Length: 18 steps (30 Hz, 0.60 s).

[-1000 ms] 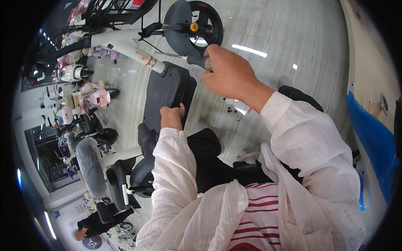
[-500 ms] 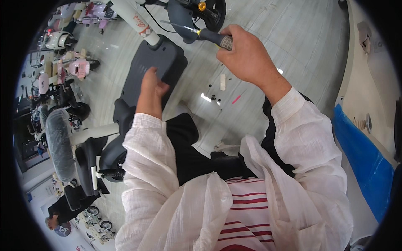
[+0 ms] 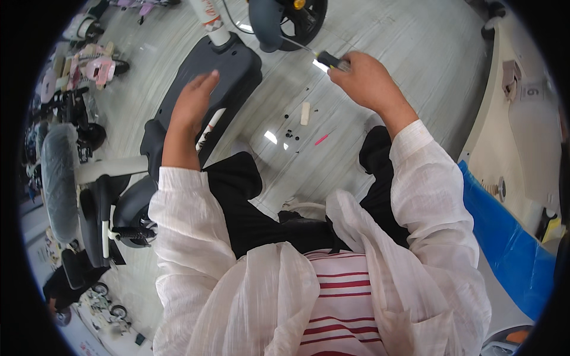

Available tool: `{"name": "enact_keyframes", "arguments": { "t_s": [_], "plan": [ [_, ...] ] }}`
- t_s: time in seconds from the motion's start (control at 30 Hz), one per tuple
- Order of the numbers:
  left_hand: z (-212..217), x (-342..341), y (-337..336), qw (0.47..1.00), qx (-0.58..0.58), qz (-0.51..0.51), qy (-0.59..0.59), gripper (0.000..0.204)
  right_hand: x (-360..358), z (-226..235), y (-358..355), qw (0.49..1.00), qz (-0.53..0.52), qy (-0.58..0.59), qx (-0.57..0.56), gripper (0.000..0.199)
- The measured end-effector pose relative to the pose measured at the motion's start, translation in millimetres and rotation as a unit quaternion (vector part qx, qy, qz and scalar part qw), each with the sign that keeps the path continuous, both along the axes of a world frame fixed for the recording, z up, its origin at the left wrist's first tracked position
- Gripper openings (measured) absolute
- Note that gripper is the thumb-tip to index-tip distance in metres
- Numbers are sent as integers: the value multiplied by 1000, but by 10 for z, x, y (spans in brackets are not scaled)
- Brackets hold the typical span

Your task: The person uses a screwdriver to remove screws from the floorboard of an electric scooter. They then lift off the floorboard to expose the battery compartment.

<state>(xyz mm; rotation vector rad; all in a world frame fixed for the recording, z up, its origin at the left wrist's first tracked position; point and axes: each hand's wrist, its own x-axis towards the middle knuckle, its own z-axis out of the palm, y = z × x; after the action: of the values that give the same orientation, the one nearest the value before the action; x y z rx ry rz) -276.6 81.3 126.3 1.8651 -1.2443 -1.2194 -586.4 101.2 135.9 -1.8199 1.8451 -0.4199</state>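
A: Right hand (image 3: 369, 82)?
B: Gripping the screwdriver (image 3: 327, 59) by its handle, shaft pointing up-left toward the black wheel (image 3: 304, 27).
A: Left hand (image 3: 191, 104)?
B: Open, fingers extended, over the dark footboard (image 3: 233, 72). Can't tell if it's touching.
A: Footboard versus right hand?
B: Left of it, well apart.

the floor (image 3: 350, 154) is gray and shiny; a scooter (image 3: 230, 66) stands on it; a little white block (image 3: 305, 113) lies there, with a pink stick (image 3: 321, 139) and small black bits (image 3: 289, 134) near it
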Motion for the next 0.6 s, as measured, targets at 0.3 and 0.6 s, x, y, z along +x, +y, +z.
{"name": "enact_keyframes", "arguments": {
  "t_s": [0.3, 0.6],
  "plan": [
    [522, 97, 869, 961, -157, 71, 217, 38, 111, -1730, 635, 951, 103, -24, 291, 36],
    [640, 265, 1141, 941, -198, 91, 257, 33, 585, -3059, 1481, 830, -366, -339, 250, 20]
  ]
}}
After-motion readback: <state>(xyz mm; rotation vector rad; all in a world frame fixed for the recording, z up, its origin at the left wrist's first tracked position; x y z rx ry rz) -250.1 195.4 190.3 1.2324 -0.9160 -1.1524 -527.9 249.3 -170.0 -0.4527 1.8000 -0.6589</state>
